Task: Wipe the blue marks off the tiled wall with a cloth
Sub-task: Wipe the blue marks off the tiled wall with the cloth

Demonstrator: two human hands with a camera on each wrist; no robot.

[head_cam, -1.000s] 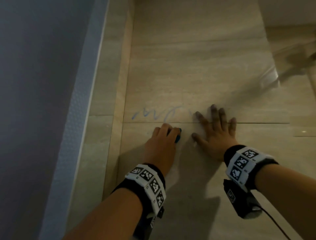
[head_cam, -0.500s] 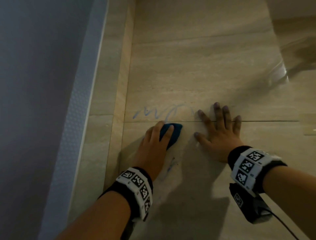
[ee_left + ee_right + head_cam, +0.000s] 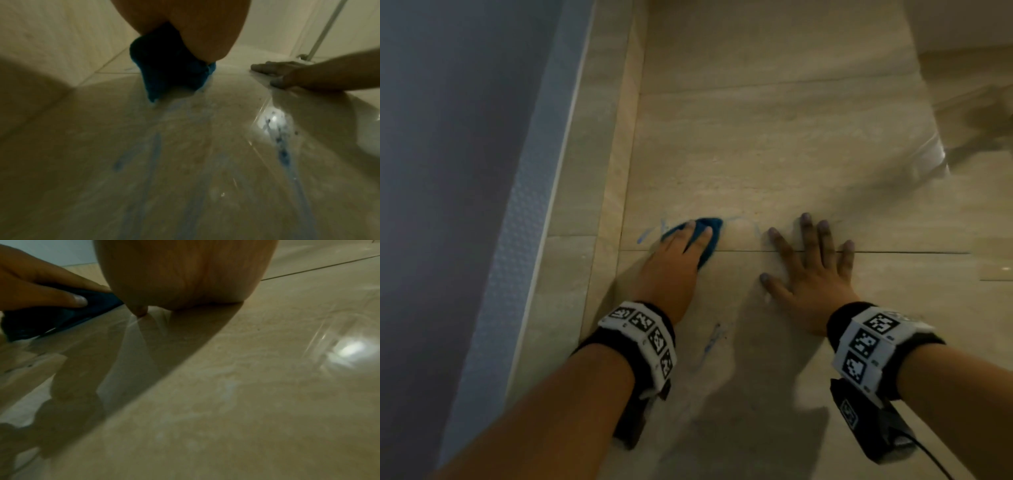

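Observation:
My left hand (image 3: 681, 253) grips a bunched blue cloth (image 3: 710, 236) and presses it on the beige tiled wall (image 3: 756, 137), over the scribble just above the grout line. A blue mark (image 3: 643, 236) shows left of the cloth, and a faint arc (image 3: 743, 222) right of it. Lower down a blue streak (image 3: 712, 339) runs on the tile. The left wrist view shows the cloth (image 3: 170, 73) wadded under my palm, with wet blue smears (image 3: 283, 154) below. My right hand (image 3: 811, 270) lies flat on the wall, fingers spread, holding nothing.
A grey surface (image 3: 448, 205) with a textured pale strip (image 3: 527, 240) runs down the left, beside the tile corner (image 3: 616, 171). A horizontal grout line (image 3: 893, 253) crosses under both hands. Light glares off the glossy tile (image 3: 931, 150) at upper right.
My left hand has slid the cloth up and left, from below the grout line onto the scribble. The middle of the scribble has faded. My right hand has stayed flat in place.

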